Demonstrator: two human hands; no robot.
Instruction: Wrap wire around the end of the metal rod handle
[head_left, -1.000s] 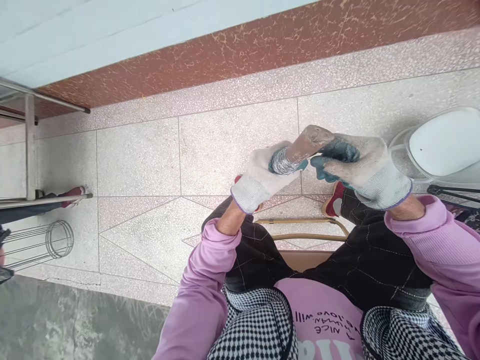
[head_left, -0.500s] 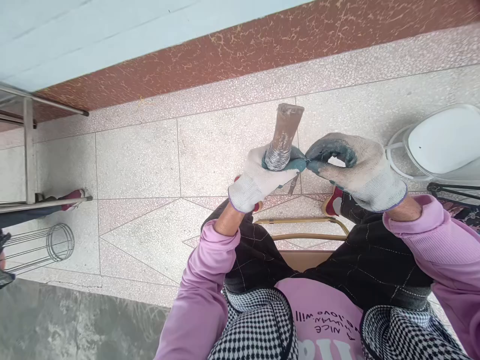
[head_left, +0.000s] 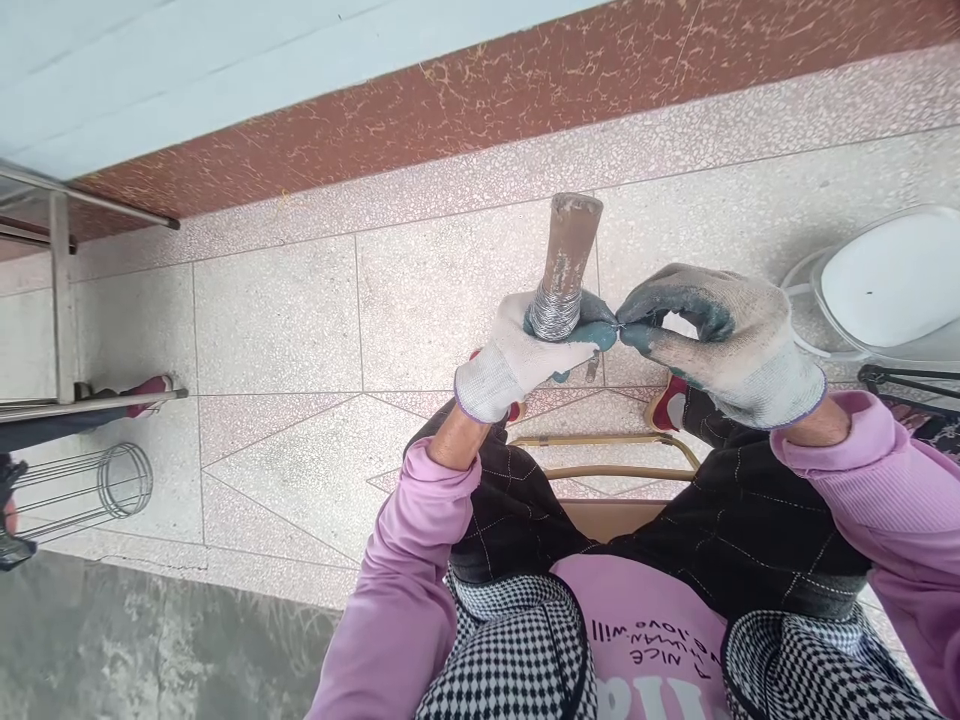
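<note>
My left hand [head_left: 517, 355], in a white glove with teal fingertips, is wrapped round the lower end of a brown wooden rod [head_left: 570, 240] that points away from me. A tight coil of thin silver wire [head_left: 553, 314] sits on the rod just above my fingers. Beside it, my gloved right hand [head_left: 712, 335] pinches the wire's free end between thumb and forefinger, right next to my left thumb. Both hands hover over my knees.
I sit on a chair with a tan seat [head_left: 600, 515] above a speckled tiled floor [head_left: 277, 320]. A white chair [head_left: 885, 285] stands at the right. At the left lie a wire cage [head_left: 82, 490], metal frame bars [head_left: 60, 290] and another person's red shoe [head_left: 150, 388].
The rod swung from lying slanted to the right to standing nearly straight away from me. My right hand let go of its end and now pinches the wire by the coil.
</note>
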